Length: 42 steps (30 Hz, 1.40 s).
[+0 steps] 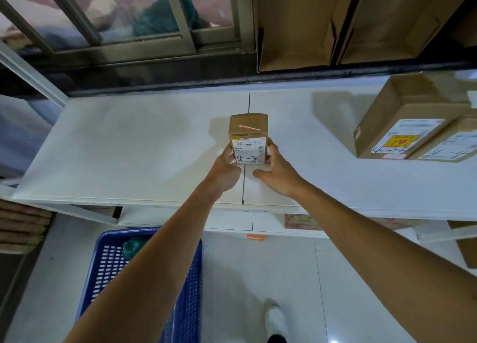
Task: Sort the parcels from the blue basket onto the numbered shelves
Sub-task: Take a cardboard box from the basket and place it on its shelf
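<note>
A small brown cardboard parcel (248, 136) stands upright on the white shelf (129, 149), near its middle seam. Its white label reads "4-3" in handwriting. My left hand (227, 169) holds the parcel's lower left side, fingers curled against it. My right hand (277, 169) holds the lower right side, thumb below the front corner. The blue basket (108, 267) sits on the floor below the shelf, under my left forearm, with a green item (133, 247) showing inside.
Two bigger labelled cardboard boxes (402, 120) lie at the shelf's right end. Flattened cartons (296, 25) lean against the wall behind. A window frame (116, 43) runs along the back left. A lower shelf holds another box (299, 221). My white shoe (276, 319) is on the floor.
</note>
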Each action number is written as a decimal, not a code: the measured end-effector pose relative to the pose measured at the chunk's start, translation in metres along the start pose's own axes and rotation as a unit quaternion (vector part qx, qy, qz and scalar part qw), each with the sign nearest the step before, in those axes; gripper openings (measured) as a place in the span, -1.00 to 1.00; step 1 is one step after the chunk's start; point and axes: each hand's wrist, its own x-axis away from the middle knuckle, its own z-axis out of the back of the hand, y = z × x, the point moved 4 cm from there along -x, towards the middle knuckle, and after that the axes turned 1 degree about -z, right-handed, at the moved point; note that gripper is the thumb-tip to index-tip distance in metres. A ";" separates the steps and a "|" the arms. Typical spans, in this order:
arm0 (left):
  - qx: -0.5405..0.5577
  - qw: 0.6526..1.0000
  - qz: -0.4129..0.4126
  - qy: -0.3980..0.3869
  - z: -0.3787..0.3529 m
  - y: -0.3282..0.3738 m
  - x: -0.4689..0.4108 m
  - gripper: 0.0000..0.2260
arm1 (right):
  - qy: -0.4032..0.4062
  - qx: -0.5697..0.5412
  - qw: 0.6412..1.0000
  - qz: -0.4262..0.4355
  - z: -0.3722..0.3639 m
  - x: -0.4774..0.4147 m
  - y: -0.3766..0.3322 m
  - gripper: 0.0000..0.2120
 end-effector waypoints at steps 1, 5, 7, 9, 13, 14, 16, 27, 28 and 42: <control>0.002 1.000 0.001 0.004 0.001 -0.001 -0.001 -0.28 | -0.001 0.005 1.000 0.000 0.000 0.001 -0.001 -0.08; 0.016 0.999 -0.001 0.028 0.009 -0.003 -0.003 -0.29 | -0.015 0.029 0.999 0.011 -0.002 0.002 -0.005 -0.13; 0.019 1.000 0.003 0.025 0.011 -0.005 -0.001 -0.29 | -0.020 0.026 0.999 0.016 -0.004 0.002 -0.007 -0.14; 0.012 1.000 0.005 0.021 0.014 -0.010 0.002 -0.28 | -0.022 0.022 0.999 0.017 -0.007 0.002 -0.010 -0.15; 0.013 1.000 0.006 0.001 0.016 -0.010 0.011 -0.25 | -0.011 0.015 1.000 0.005 -0.014 0.000 -0.013 -0.14; 0.013 1.000 0.005 0.001 0.016 -0.008 0.014 -0.25 | -0.008 0.017 1.000 0.002 -0.015 0.001 -0.013 -0.15; 0.013 1.000 0.003 0.006 0.018 -0.005 0.020 -0.26 | -0.005 0.027 1.000 -0.007 -0.016 0.003 -0.014 -0.18; 0.031 0.998 0.044 0.029 0.052 -0.027 0.082 -0.26 | 0.022 0.077 0.990 -0.113 -0.027 0.045 -0.017 -0.35; 0.041 0.998 0.042 0.035 0.058 -0.031 0.092 -0.27 | 0.024 0.081 0.990 -0.113 -0.031 0.052 -0.021 -0.39; 0.123 0.981 0.060 0.138 0.185 -0.188 0.330 -0.54 | -0.078 0.144 0.987 -0.011 -0.217 0.210 -0.123 -0.71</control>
